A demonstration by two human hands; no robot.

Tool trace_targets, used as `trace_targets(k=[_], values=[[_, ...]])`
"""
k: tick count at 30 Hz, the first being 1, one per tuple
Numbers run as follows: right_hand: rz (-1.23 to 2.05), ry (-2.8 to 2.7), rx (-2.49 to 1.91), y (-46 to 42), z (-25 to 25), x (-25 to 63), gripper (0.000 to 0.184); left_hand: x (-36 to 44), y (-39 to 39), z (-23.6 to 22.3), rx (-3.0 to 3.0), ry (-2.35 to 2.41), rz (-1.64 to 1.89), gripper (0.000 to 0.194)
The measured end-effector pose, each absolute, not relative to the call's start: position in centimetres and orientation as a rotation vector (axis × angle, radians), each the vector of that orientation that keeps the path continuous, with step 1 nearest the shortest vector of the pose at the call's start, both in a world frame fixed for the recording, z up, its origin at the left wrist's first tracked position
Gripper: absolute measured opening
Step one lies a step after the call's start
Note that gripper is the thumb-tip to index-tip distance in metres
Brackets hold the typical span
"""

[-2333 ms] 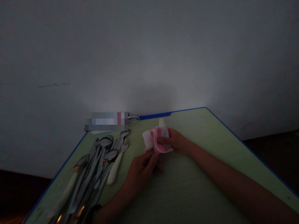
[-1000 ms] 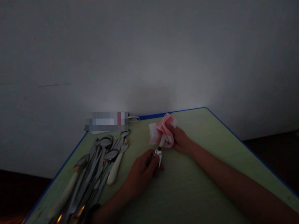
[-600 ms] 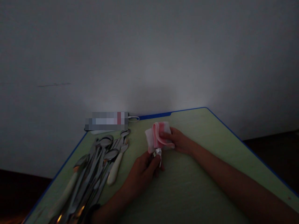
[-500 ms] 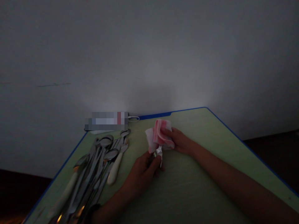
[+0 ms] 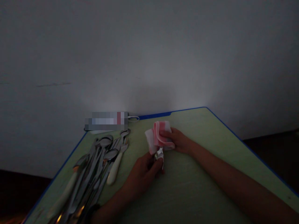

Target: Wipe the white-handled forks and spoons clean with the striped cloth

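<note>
My left hand (image 5: 146,169) is closed around a shiny metal piece of cutlery (image 5: 159,153), thumb on top. Which kind it is I cannot make out, since fingers and cloth hide much of it. A folded pink and white cloth (image 5: 161,132) is gripped in my right hand (image 5: 178,140), with the thumb pressed onto it. The cloth's lower edge meets the upper end of the metal piece. To the left of my left hand lies a pile of spoons and forks, among them a white-handled fork (image 5: 115,168) and a large spoon (image 5: 111,154).
The pale green table (image 5: 198,130) has a blue rim and stands against a grey wall (image 5: 149,56). At its back left corner is a blurred-out box-like object (image 5: 106,122) with a white cable (image 5: 134,118). Another white-handled utensil (image 5: 64,196) lies near the left edge.
The cloth and the metal piece have shifted slightly down toward me. Both hands keep their grip, and the pile of cutlery has not moved.
</note>
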State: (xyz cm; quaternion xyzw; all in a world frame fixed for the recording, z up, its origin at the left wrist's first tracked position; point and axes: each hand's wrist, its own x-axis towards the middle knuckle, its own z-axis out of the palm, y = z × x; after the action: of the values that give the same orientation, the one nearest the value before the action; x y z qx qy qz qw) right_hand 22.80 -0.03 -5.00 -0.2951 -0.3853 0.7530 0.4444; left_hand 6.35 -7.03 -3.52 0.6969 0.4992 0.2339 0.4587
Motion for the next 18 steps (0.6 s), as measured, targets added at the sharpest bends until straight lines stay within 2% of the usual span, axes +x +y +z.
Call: trace_targets(k=[10, 18], values=[[1.921, -0.797, -0.741, 0.7, -6.0, 22.5, 0.039, 6.4, -7.0, -3.2, 1.717, 1.228, 0.556, 0.024], [1.904, -0.827, -0.764, 0.4, -5.6, 22.5, 0.039, 6.3, -7.1, -3.3, 1.737, 1.238, 0.551, 0.025]])
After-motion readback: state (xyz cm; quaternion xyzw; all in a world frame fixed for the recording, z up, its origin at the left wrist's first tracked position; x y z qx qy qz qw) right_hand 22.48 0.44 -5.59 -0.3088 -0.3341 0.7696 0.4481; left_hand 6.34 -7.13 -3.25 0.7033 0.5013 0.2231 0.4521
